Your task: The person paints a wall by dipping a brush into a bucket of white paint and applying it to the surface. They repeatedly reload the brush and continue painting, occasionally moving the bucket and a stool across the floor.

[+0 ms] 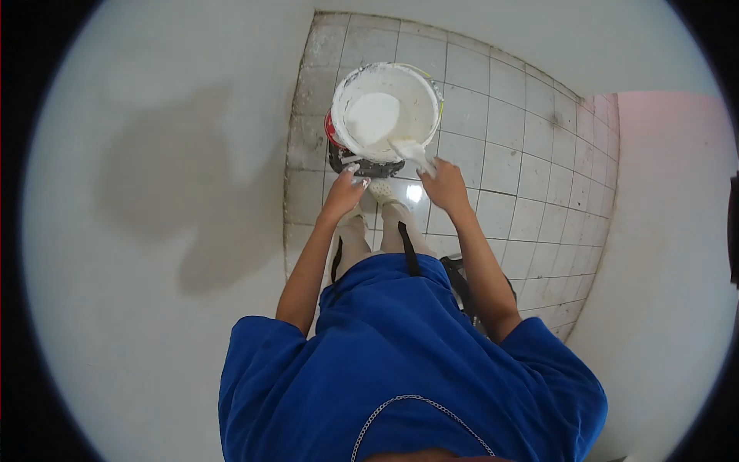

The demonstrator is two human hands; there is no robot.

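A white bucket (419, 88) smeared with white plaster stands on the tiled floor in front of my feet. It holds a pool of white mix (372, 117). My right hand (443, 181) grips a plaster-coated trowel (408, 148) whose blade dips into the bucket at its near rim. My left hand (348, 185) rests on the bucket's near left edge, fingers bent over a dark tool or tray (366, 165) just under the rim.
A white plastered wall (154, 192) with a damp grey patch fills the left. White floor tiles (516, 169) with dirty grout stretch right to a pinkish wall (670, 192). My blue shirt, light trousers and shoes show below.
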